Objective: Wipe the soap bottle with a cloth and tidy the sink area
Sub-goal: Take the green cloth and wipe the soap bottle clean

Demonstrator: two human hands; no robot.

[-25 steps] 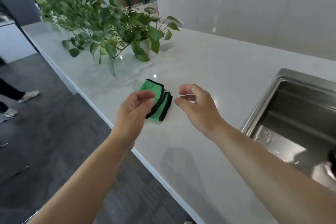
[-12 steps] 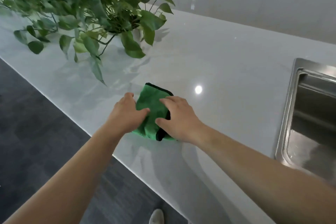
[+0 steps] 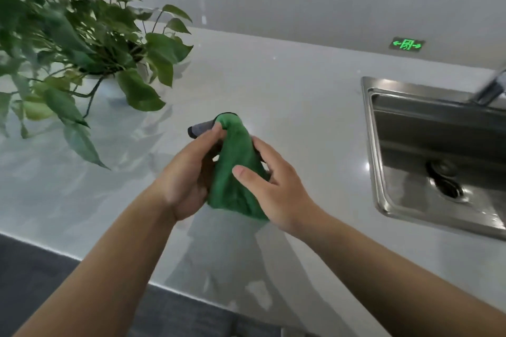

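green cloth [image 3: 235, 169], bunched, lifted above counter

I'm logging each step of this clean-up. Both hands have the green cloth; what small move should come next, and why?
Probably carry the green cloth right, toward the sink. The left hand and right hand already hold it bunched above the countertop, and no soap bottle is in view; only the potted plant lies to the left, so the bottle is likelier near the sink.

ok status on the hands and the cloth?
Left hand and right hand both gripping green cloth, lifted above the counter. Soap bottle not in view. Sink to the right, plant to the left, nothing blocking.
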